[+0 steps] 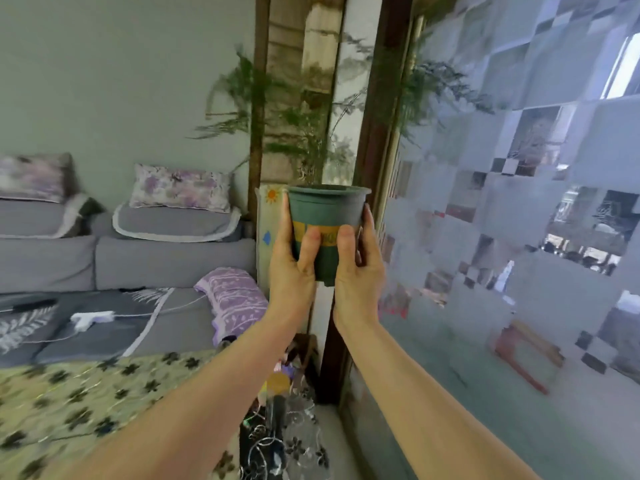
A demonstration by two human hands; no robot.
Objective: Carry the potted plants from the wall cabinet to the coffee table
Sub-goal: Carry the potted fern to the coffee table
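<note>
Both hands — left hand, right hand — grip upright potted plant, rim upward.

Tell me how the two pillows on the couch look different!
The left pillow sits at the picture's edge and is partly cut off; the right pillow shows whole. The left pillow looks darker and greyer; the right pillow is paler with clearer purple flowers. Both lean against the wall on the grey couch, each above a grey cushion.
</note>
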